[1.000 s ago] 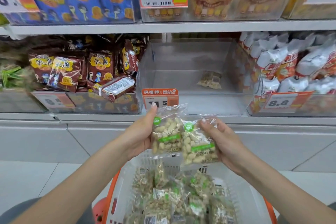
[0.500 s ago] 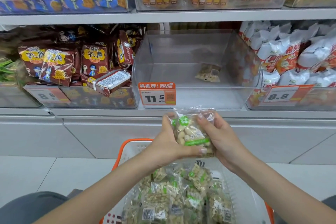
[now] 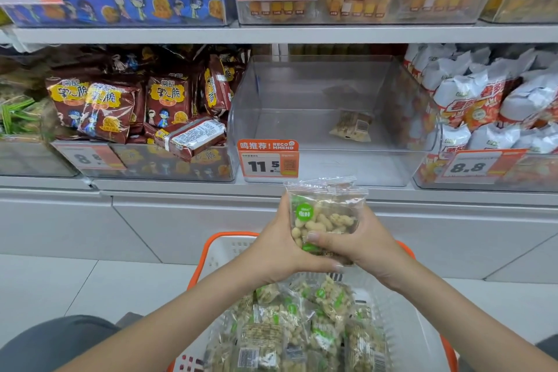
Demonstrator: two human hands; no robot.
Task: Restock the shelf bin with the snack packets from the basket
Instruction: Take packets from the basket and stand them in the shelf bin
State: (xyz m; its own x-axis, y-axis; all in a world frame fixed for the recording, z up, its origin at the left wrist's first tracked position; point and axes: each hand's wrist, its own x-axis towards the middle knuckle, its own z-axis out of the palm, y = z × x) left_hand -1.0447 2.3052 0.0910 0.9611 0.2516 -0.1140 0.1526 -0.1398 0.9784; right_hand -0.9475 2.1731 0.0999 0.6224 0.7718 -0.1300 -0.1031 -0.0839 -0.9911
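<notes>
Both hands hold a stack of clear peanut snack packets (image 3: 324, 214) with green labels, just below the shelf edge. My left hand (image 3: 277, 244) grips the stack from the left and underneath. My right hand (image 3: 359, 243) wraps it from the right, thumb across the front. The clear shelf bin (image 3: 271, 100) stands directly behind, marked 11.5, with one single packet (image 3: 351, 127) lying at its back right. Below my hands, the white basket (image 3: 223, 254) with an orange rim holds several more peanut packets (image 3: 302, 326).
Left of the clear bin is a bin of dark red snack bags (image 3: 136, 106); right of it a bin of white and orange bags (image 3: 483, 100). An upper shelf (image 3: 271, 35) with blue bags and biscuits overhangs. The floor is pale tile (image 3: 60, 287).
The two packets, held side by side a second ago, have been brought together into one stack between both hands. The view has moved closer to the shelf.
</notes>
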